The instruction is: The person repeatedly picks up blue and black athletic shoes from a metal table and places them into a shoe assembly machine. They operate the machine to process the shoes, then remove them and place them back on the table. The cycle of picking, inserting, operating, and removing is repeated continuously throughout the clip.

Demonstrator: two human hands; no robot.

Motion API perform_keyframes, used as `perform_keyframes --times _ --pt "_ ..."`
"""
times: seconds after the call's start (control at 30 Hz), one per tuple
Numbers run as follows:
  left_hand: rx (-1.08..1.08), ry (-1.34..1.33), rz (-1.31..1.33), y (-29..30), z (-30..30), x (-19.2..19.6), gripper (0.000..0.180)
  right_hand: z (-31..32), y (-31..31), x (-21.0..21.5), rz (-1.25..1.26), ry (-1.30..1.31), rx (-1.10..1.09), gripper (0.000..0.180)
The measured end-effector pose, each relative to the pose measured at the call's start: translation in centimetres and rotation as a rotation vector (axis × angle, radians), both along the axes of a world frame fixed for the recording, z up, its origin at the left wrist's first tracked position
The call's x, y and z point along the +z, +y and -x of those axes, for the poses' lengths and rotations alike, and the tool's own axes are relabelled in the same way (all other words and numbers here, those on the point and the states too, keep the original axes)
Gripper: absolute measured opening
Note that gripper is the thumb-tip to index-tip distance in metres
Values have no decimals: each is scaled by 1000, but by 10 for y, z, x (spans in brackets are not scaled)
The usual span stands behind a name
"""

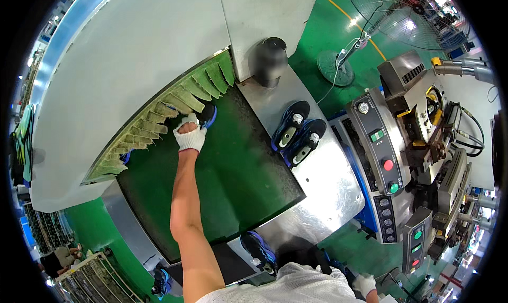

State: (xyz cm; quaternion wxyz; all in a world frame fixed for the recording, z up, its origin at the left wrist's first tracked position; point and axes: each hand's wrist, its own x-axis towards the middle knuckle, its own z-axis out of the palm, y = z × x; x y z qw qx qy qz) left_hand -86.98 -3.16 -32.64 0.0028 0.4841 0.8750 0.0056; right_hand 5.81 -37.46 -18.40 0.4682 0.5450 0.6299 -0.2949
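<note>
A blue shoe [207, 114] is gripped by the gloved left hand [190, 136] at the green curtain strips [174, 99], ten o'clock on the green belt [227, 171]. The right hand's [364, 284] grip cannot be told. Two blue shoes [299, 134] rest on the steel counter [317, 192]; the floor [312, 49] is green.

You have no packages, signs or screens in view; small pale label strips sit beside the buttons on the grey control panel [382, 160] at the machine's right edge.
</note>
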Motion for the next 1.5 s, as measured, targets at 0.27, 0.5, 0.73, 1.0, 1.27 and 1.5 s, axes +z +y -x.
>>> perform_keyframes --times 0.27,0.5,0.73,1.0,1.27,1.5 --pt "-22 -551 236 -90 -202 91 64 188 187 -1 -464 603 -659 51" --pt "75 -1764 -337 -142 -373 205 43 241 241 36 45 1070 -922 65" --pt "-1110 -1186 17 11 -497 310 61 190 278 101 768 1957 -1719 63" --pt "-1104 -807 -207 231 -662 346 61 28 300 170 178 2388 -1546 93" --pt "-985 -437 -231 415 -799 258 72 -38 286 216 -253 2308 -1876 96" --pt "-795 -438 -147 467 -805 213 64 -28 284 206 -497 2064 -2060 91"
